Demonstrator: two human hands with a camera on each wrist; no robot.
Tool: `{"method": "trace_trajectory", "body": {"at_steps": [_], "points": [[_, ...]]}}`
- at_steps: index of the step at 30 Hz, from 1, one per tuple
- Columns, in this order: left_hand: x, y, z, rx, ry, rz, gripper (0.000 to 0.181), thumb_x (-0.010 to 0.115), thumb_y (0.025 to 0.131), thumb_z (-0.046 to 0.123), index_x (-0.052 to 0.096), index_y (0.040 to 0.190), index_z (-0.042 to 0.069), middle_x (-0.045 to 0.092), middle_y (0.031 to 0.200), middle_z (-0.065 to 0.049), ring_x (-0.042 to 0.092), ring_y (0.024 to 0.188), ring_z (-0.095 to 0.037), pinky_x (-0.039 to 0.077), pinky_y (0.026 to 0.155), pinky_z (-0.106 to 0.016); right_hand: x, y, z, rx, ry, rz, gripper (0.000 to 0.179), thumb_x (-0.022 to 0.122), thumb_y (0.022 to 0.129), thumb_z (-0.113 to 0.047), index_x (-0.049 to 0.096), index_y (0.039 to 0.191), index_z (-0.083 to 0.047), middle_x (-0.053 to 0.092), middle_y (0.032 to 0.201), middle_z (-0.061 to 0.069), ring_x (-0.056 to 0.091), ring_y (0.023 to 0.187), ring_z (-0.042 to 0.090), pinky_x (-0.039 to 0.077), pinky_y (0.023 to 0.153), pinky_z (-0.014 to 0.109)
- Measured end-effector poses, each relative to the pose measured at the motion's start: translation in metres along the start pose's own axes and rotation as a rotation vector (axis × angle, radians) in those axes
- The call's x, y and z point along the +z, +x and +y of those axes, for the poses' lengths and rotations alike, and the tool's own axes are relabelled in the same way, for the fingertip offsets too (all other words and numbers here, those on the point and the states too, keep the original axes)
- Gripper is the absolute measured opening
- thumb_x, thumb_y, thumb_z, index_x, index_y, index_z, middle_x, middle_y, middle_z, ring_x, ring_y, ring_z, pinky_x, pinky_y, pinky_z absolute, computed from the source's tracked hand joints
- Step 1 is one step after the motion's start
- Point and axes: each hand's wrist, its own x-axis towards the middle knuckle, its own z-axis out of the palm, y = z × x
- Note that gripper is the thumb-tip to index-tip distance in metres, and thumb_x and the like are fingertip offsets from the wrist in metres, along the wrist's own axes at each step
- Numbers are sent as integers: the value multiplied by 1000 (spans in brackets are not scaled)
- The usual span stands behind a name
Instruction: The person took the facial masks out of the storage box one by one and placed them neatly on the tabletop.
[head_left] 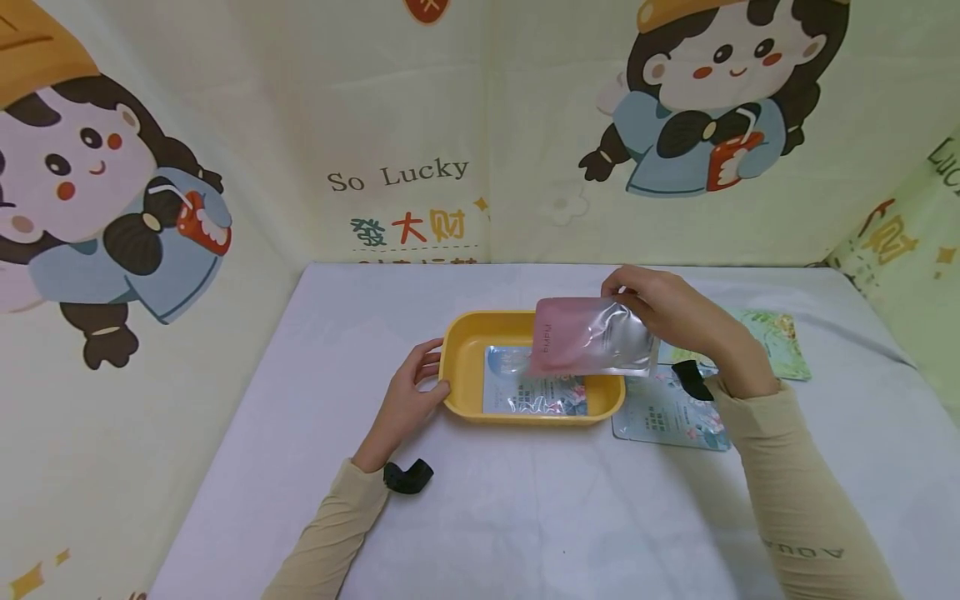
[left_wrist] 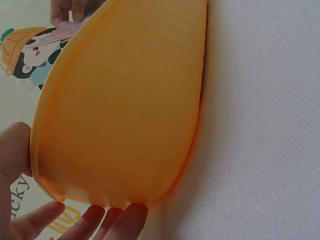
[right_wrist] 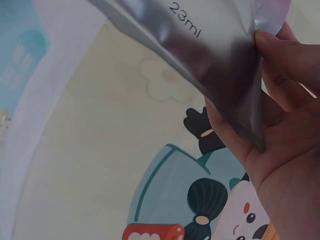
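My right hand pinches the top right edge of a pink and silver foil face mask packet above the right part of a yellow plastic tray. "23ml" shows on the packet's silver face in the right wrist view. Inside the tray lies a light blue flowered packet, partly hidden by the pink one. At the tray's left end, my left hand holds the rim. Its thumb is at the rim and its fingers touch the outer wall, as the left wrist view shows on the tray.
Another blue flowered packet lies right of the tray. Behind it, partly under my right forearm, is a green packet. A white cloth covers the table. Printed cartoon curtains stand at the back and sides.
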Motion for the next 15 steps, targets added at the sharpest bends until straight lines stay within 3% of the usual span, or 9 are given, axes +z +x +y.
{"method": "trace_trajectory", "body": {"at_steps": [15], "points": [[-2,1,3,-7,1,-9,57,58,80,8,45,132,24,53,121,-2,55,105,-17,48,88,-33,-17,-23,21,111,41,-57,24,57,86,3,58,105,-13,59,100,2,53,88,19,52,75,31]]}}
